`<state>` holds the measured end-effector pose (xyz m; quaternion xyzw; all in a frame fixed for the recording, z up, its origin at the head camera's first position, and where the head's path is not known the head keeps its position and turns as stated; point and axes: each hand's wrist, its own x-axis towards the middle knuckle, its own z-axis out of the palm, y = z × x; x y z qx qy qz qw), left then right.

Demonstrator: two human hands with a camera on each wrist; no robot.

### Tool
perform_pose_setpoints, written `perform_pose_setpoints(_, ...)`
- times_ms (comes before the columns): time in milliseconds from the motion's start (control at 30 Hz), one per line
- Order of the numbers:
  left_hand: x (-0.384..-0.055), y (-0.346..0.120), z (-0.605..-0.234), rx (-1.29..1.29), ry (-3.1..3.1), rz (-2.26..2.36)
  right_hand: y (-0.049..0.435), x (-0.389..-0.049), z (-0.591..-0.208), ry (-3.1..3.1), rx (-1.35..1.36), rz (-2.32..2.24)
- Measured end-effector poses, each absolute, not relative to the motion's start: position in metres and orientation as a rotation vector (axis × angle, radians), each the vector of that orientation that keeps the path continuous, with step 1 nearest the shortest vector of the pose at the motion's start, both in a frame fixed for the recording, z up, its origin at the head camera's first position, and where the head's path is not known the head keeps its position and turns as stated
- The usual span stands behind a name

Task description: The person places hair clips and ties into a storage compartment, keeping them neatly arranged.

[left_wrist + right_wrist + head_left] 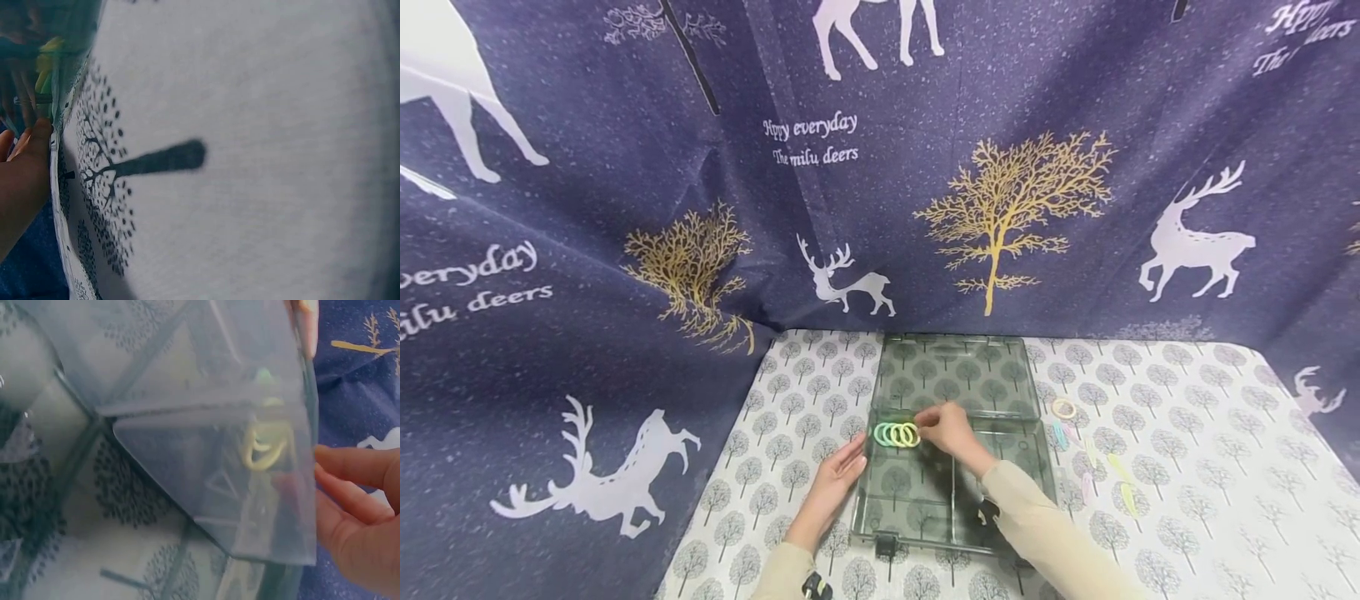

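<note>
A translucent dark-green divided box (898,546) lies with its lid raised back. In its far left part, several overlapping small rings (897,434) run in a row from green to yellow. Against the box's left side rests my left hand (837,468), its fingers extended. My right hand (950,429) reaches over the divider with its fingertips at the yellow end of the row. In the right wrist view, clear plastic stands in front of the yellow ring (265,456) and hides part of the thumb; I cannot tell whether the fingers pinch a ring.
The box lid (955,375) extends toward the dark curtain (880,208) with deer and trees. Right of the box, on the tree-patterned cloth (1195,433), lie a pale yellow ring (1063,408) and several slim pastel pieces, among them a blue one (1060,434) and a yellow one (1128,498).
</note>
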<state>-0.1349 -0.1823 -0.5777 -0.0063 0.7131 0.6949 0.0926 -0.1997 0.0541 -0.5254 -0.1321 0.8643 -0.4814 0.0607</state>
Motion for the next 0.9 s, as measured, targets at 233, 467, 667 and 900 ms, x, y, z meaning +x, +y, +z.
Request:
perform_pose_setpoints(233,-0.135,-0.181,-0.577,-0.002,2.126,2.062,0.068,-0.202,-0.513,2.610,-0.289,-1.470)
perform_pose_setpoints(467,-0.135,-0.181,-0.578,-0.001,2.117,2.085,0.095,-0.212,-0.512,2.629,-0.327,-1.575)
perform_pose_setpoints(667,-0.135,-0.182,-0.578,-0.013,2.107,2.083,0.123,-0.218,-0.510,2.693,-0.328,-1.612)
perform_pose_setpoints(900,-0.134,-0.182,-0.579,0.000,2.123,2.072,0.157,-0.222,-0.507,2.742,-0.258,-1.624)
